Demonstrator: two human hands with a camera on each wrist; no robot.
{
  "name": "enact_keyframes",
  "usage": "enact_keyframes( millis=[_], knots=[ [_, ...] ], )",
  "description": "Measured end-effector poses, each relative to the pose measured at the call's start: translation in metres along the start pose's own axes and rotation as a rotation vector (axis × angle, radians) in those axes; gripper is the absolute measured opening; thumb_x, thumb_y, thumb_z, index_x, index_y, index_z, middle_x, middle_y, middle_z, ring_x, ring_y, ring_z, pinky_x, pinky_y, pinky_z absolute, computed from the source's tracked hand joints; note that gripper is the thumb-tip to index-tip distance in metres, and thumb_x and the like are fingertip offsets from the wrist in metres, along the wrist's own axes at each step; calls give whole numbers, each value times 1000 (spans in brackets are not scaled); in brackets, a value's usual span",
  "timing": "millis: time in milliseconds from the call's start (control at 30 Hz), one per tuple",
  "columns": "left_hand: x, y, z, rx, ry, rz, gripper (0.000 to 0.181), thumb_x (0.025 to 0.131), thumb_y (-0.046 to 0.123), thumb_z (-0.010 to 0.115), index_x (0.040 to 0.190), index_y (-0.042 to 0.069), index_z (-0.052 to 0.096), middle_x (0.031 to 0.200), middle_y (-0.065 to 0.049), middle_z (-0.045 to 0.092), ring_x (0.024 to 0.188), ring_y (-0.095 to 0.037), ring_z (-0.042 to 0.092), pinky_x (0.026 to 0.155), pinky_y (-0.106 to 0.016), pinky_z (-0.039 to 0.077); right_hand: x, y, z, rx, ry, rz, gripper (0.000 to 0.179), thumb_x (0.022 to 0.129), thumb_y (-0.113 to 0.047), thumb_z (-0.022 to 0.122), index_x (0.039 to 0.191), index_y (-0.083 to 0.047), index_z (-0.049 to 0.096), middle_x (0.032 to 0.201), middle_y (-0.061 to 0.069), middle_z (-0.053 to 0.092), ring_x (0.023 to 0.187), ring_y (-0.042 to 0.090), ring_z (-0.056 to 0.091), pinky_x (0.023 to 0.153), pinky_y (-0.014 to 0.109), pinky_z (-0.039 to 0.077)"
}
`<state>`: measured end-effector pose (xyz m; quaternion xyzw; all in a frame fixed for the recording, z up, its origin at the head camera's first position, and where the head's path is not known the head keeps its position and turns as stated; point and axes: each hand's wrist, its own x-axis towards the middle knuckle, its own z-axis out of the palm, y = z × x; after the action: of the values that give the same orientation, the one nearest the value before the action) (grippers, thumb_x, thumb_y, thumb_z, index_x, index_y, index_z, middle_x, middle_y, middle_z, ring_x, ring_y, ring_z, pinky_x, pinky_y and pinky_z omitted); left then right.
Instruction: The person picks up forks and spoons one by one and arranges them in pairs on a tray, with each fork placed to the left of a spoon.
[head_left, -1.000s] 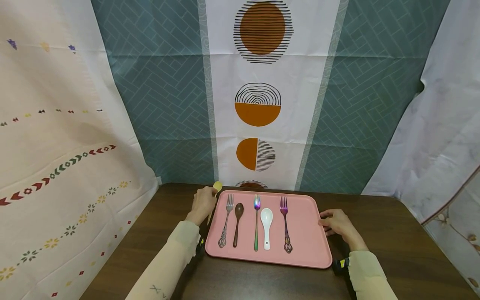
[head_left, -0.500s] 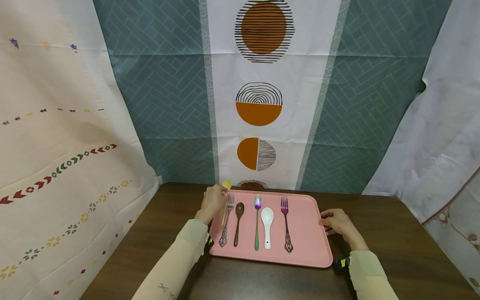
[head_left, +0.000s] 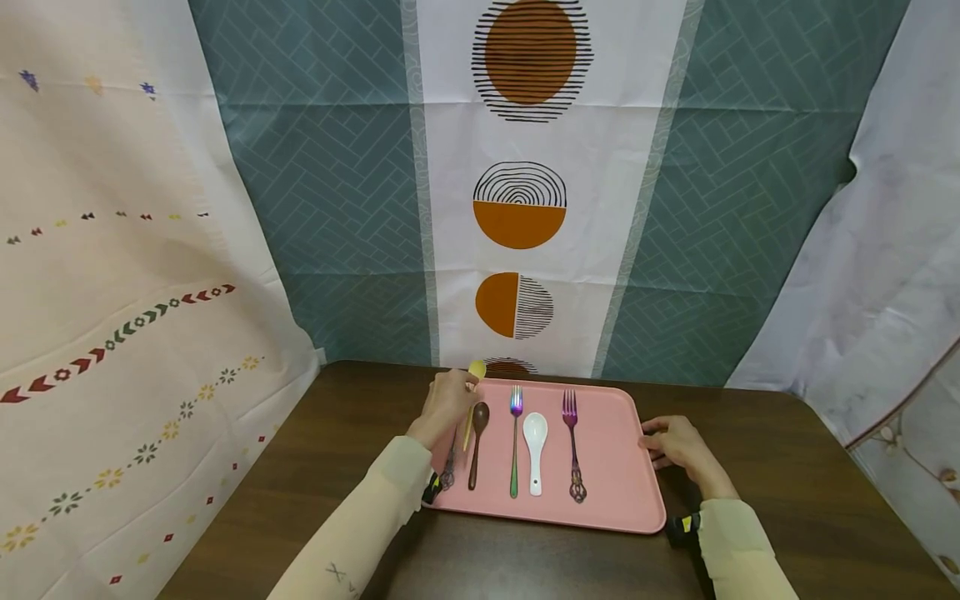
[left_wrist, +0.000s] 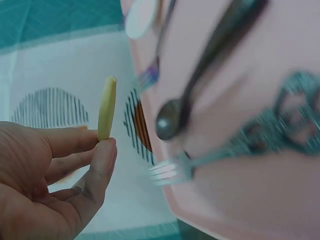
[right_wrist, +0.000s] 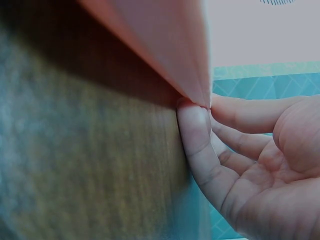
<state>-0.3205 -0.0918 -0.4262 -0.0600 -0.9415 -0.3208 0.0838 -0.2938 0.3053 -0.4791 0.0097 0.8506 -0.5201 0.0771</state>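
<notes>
My left hand [head_left: 447, 402] pinches a yellow spoon [head_left: 477, 369] above the left part of a pink tray [head_left: 615, 454]. In the left wrist view the spoon's bowl [left_wrist: 107, 107] shows edge-on, held between thumb and fingers. Under this hand lies a silver fork [head_left: 448, 477] with an ornate handle, partly hidden in the head view. A dark brown spoon [head_left: 481, 419] lies just right of it. At the tray's right edge my right hand [head_left: 675, 446] pinches the rim between thumb and fingers.
Farther right on the tray lie a rainbow fork [head_left: 516, 404], a white spoon [head_left: 536, 429] and a purple fork [head_left: 570, 408] with an ornate handle. The tray sits on a dark wooden table [head_left: 360, 417]. Patterned cloths [head_left: 337, 208] hang behind and beside it.
My left hand has carried the yellow spoon rightward, from beside the tray's left edge to over the silver fork, next to the brown spoon. The right hand stays at the rim.
</notes>
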Motion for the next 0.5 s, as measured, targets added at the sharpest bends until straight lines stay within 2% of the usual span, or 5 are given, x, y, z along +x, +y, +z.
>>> enact_keyframes(
  millis=[133, 333, 500],
  knots=[
    [-2, 13, 2, -32, -30, 23, 29, 95, 6, 73, 124, 4, 76, 103, -12, 77, 86, -24, 75, 68, -36, 60, 1, 1, -1, -4, -1, 1, 38, 95, 3, 63, 126, 24, 54, 88, 17, 67, 69, 21, 68, 62, 38, 62],
    [-3, 29, 11, -27, -15, 77, 27, 94, 2, 71, 121, 2, 77, 98, -11, 77, 77, -16, 68, 61, -26, 53, 1, 1, -1, -18, -9, 7, 39, 97, 1, 63, 127, 24, 54, 90, 19, 67, 70, 22, 68, 64, 38, 63],
    [-2, 42, 21, -89, -45, 59, 28, 93, 2, 72, 121, 3, 77, 89, -9, 76, 65, -11, 60, 51, -21, 42, 0, 0, 0, -17, -10, 6, 38, 97, 1, 62, 127, 24, 54, 90, 18, 67, 70, 22, 68, 64, 38, 63]
  ],
)
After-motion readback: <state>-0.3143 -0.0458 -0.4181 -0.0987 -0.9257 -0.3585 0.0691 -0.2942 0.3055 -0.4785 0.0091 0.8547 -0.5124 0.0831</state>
